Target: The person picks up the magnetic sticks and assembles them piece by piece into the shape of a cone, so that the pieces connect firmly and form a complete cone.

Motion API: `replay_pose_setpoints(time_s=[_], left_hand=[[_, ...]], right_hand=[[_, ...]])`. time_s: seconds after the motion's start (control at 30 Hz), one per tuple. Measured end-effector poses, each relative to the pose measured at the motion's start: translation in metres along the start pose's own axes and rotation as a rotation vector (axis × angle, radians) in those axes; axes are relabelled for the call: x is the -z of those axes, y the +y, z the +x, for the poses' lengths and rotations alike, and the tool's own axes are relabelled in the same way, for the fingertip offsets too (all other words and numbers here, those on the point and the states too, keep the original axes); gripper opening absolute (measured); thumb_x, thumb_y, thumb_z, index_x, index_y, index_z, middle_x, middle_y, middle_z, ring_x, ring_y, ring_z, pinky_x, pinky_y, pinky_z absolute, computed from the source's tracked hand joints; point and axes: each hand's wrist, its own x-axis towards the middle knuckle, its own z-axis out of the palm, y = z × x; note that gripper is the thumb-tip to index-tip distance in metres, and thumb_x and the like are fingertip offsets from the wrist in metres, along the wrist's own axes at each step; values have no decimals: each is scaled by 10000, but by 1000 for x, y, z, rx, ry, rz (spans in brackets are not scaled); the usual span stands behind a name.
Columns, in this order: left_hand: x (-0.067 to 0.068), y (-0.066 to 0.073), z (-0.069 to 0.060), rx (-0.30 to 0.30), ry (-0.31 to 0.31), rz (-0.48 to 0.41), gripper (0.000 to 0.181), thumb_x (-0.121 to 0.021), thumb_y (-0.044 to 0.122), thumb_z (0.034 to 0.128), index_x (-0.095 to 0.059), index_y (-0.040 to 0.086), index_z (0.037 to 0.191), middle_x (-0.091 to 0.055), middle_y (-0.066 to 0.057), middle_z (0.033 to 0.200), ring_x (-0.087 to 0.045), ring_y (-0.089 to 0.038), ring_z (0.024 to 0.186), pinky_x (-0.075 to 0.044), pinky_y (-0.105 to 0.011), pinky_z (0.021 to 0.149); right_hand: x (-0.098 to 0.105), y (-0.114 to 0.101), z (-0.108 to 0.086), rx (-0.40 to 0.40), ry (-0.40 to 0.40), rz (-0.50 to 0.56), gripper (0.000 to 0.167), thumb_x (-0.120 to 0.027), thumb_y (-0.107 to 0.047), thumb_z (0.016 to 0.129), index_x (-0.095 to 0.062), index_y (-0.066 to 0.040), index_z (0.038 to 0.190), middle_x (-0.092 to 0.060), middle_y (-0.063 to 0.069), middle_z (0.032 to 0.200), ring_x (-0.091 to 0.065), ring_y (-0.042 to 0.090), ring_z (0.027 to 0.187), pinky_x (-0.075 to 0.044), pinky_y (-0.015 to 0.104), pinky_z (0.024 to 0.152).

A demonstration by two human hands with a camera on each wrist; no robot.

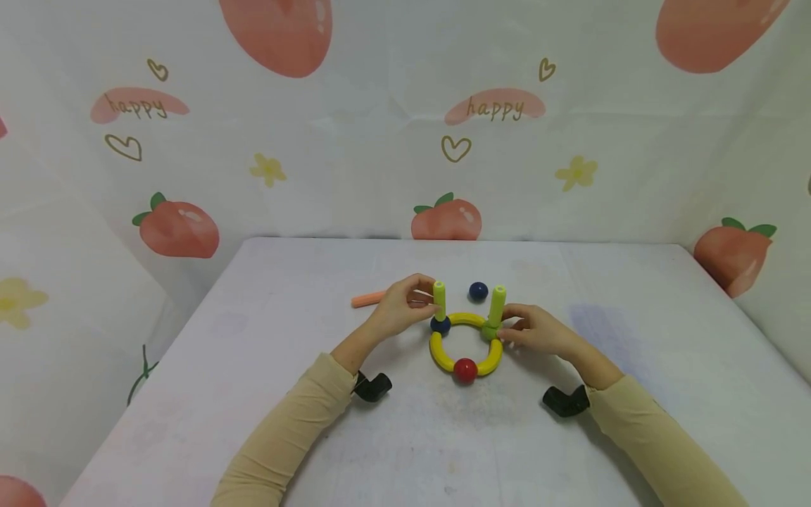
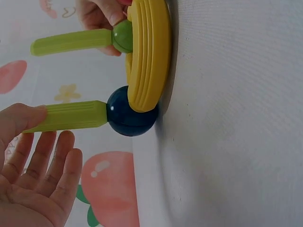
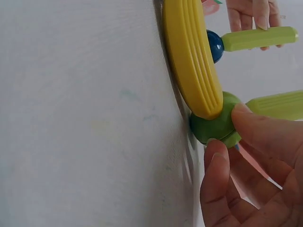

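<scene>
A ring of curved yellow pieces (image 1: 436,350) lies on the table, joined by a red ball (image 1: 465,370) at the near side, a dark blue ball (image 2: 131,113) at the left and a green ball (image 3: 214,126) at the right. One light green rod (image 1: 440,301) stands up from the blue ball; a second light green rod (image 1: 498,304) rises from the green ball, leaning slightly right. My left hand (image 1: 400,308) pinches the first rod near its top, thumb on its side. With thumb and fingertips, my right hand (image 1: 538,331) grips the green ball, below the second rod.
Behind the ring lies a loose dark blue ball (image 1: 478,291). An orange stick (image 1: 367,299) lies at the left, partly covered by the left hand. Black wrist devices (image 1: 374,388) show under both sleeves. A printed cloth (image 1: 380,169) hangs at the table's back edge.
</scene>
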Motion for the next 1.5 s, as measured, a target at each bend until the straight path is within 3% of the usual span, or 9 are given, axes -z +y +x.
replay_pose_setpoints(time_s=[0.57,0.7,0.83,1.0,1.27,1.5], left_hand=[[25,-9,-5,-27,65,74,326,-676,40,824,-570,-55,1117,-628,-239,1087,-641,-308,974,-534,-341,873],[34,-15,-6,-6,90,104,324,-679,64,828,-579,-47,1116,-636,-211,1078,-643,-297,970,-532,-343,877],[45,-20,-7,26,116,126,320,-675,62,828,-583,-47,1115,-635,-209,1083,-640,-309,977,-528,-364,882],[58,-27,-7,94,137,154,354,-688,103,828,-580,-37,1134,-621,-213,1121,-620,-312,1017,-507,-376,916],[70,-33,-10,265,145,265,466,-717,290,814,-586,39,1184,-595,-131,1199,-547,-298,1114,-457,-414,943],[74,-34,-14,293,100,316,377,-630,151,880,-570,-4,1218,-579,-202,1224,-530,-357,1137,-462,-433,925]], right_hand=[[1,1,-7,-63,-6,-24,384,-610,-202,901,-533,11,1211,-558,219,1145,-563,148,703,-482,267,609],[1,3,-10,-68,6,-14,374,-618,-206,896,-538,17,1185,-590,206,1101,-565,143,694,-481,262,600],[1,6,-11,-87,13,-9,377,-633,-235,887,-546,2,1166,-620,199,1065,-574,143,697,-486,264,607],[2,9,-12,-86,21,10,353,-647,-246,876,-559,-13,1127,-559,242,1161,-593,154,715,-502,262,617],[1,5,-14,-75,1,51,332,-687,-240,843,-564,-13,1053,-571,187,1085,-581,160,735,-499,259,616],[-1,4,-13,-71,-3,32,347,-709,-260,823,-561,-21,1026,-563,147,1027,-578,173,749,-490,266,616]])
